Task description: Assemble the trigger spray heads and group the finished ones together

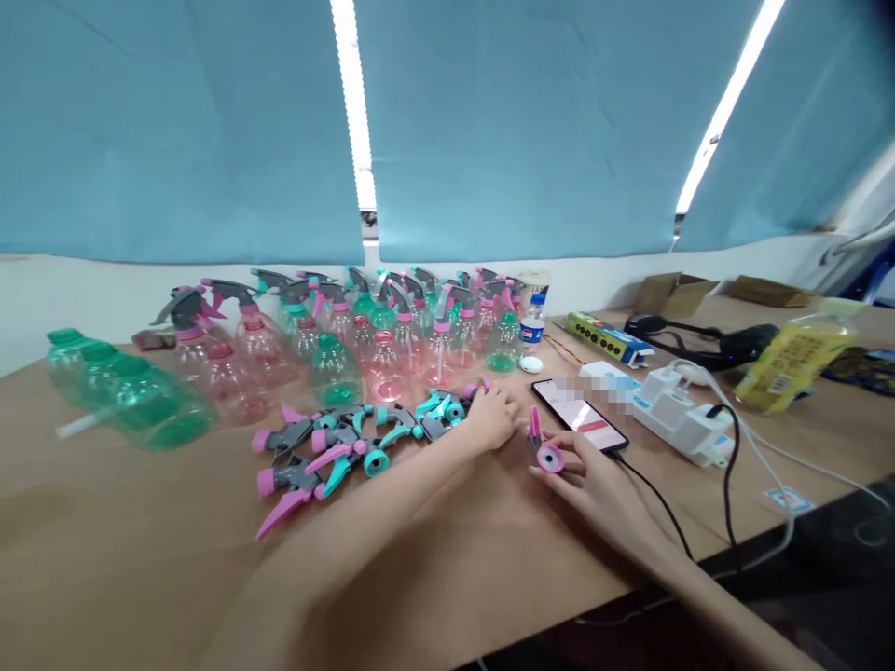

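Note:
My right hand point(584, 471) pinches a pink and grey spray trigger head point(550, 458), its round pink collar turned toward me. Just left of it, my left hand point(493, 418) is low over the table with its fingers curled down. What those fingers hold, if anything, is hidden. Beside the left hand, at its wrist side, lies a heap of loose trigger heads in grey, pink and teal, among them a pink-and-grey one point(288, 480) and a teal-collared one point(376, 462). Behind the heap stand clear bottles, such as a green one point(336, 373) and a pink one point(385, 371), without heads.
Several bottles with heads fitted, like a pink one point(440, 352), stand at the back. Green bottles point(158, 405) lie at left. On the right are a phone point(580, 416), a power strip with chargers point(681, 419), cables, a yellow-labelled bottle point(793, 363) and a black headset point(706, 340).

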The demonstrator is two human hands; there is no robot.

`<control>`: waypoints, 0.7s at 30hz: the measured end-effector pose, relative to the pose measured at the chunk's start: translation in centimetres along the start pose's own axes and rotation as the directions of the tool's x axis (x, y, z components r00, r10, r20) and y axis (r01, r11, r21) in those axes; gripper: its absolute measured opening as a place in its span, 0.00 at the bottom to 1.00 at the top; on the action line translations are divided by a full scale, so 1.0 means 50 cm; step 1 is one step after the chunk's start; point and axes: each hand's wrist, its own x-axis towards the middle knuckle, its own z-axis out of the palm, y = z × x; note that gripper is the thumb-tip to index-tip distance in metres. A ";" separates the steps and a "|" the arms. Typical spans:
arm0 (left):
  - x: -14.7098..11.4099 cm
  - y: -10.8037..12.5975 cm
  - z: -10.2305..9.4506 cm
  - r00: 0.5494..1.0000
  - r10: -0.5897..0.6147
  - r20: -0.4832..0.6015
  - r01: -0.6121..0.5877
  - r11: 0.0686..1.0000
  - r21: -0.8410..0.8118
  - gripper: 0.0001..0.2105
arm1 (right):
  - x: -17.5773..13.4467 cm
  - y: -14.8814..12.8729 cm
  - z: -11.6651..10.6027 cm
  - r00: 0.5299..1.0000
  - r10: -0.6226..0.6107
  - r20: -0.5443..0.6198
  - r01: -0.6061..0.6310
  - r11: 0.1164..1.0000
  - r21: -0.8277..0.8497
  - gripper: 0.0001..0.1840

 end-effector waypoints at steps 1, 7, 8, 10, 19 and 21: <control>-0.007 -0.006 0.003 1.000 0.008 0.015 -0.008 1.000 0.013 0.15 | 0.000 0.004 -0.001 1.000 -0.019 -0.009 0.019 1.000 -0.001 0.15; -0.118 -0.048 -0.023 0.998 -0.002 0.062 -0.003 0.997 0.077 0.18 | 0.021 0.010 0.002 0.992 -0.125 -0.009 0.123 0.987 -0.108 0.11; -0.138 -0.051 -0.032 0.998 -0.007 0.068 0.001 0.996 0.084 0.17 | 0.029 0.008 0.005 0.990 -0.143 -0.003 0.142 0.981 -0.131 0.10; -0.175 -0.055 -0.051 0.997 -0.011 0.079 0.004 0.996 0.093 0.17 | 0.049 0.007 0.013 0.981 -0.195 0.002 0.193 0.966 -0.171 0.09; -0.288 -0.065 -0.112 0.996 0.007 0.086 -0.014 0.997 0.079 0.15 | 0.134 0.003 0.041 0.939 -0.286 0.189 0.342 0.820 -0.459 0.13; -0.304 -0.067 -0.122 0.996 0.030 0.080 -0.034 0.998 0.048 0.13 | 0.153 0.003 0.041 0.934 -0.276 0.226 0.353 0.803 -0.479 0.16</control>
